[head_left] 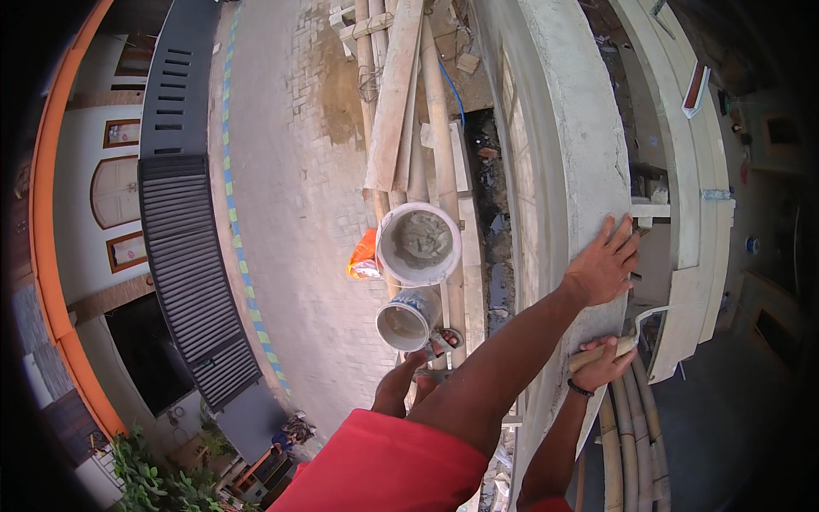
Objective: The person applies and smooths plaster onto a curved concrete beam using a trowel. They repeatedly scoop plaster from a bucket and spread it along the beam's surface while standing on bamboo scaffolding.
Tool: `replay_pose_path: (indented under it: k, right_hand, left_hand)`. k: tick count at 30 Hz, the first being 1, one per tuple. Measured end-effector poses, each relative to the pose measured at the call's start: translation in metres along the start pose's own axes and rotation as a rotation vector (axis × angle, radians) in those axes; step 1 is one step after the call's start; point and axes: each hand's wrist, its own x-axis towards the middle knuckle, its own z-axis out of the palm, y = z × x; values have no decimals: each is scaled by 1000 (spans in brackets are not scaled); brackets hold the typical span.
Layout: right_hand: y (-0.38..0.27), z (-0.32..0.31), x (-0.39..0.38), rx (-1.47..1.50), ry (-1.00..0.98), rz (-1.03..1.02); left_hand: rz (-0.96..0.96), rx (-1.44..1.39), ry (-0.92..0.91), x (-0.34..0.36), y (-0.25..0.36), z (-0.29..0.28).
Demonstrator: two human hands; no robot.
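1. Right hand (604,363) is fisted around a trowel's wooden handle (602,351) at the concrete ledge's (572,128) near edge; bamboo poles (627,444) stand just beside.
2. Left hand (603,266), fingers spread, presses flat on the ledge.
3. Two mortar buckets (418,243) sit on scaffold planks (397,94) below.

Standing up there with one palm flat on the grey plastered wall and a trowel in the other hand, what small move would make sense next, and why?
Probably bring the trowel up onto the plastered wall beside the left hand. The right hand grips its wooden handle just below, blade already at the wall's edge, while the left palm lies flat on the grey surface. The mortar bucket sits well off to the left.
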Motion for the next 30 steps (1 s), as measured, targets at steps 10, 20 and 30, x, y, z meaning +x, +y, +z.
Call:
replay_pose_path:
  k: [10,20,30]
  right_hand:
    - [4,5,-4,197,-8,39]
    - [-3,7,-5,172,-39,-76]
    - [-4,10,-5,177,-48,-133]
  left_hand:
    - [1,-2,29,-4,-3,4]
    - [109,-290,218,0,-5,15]
    - [-97,-381,907,70,-101,-95]
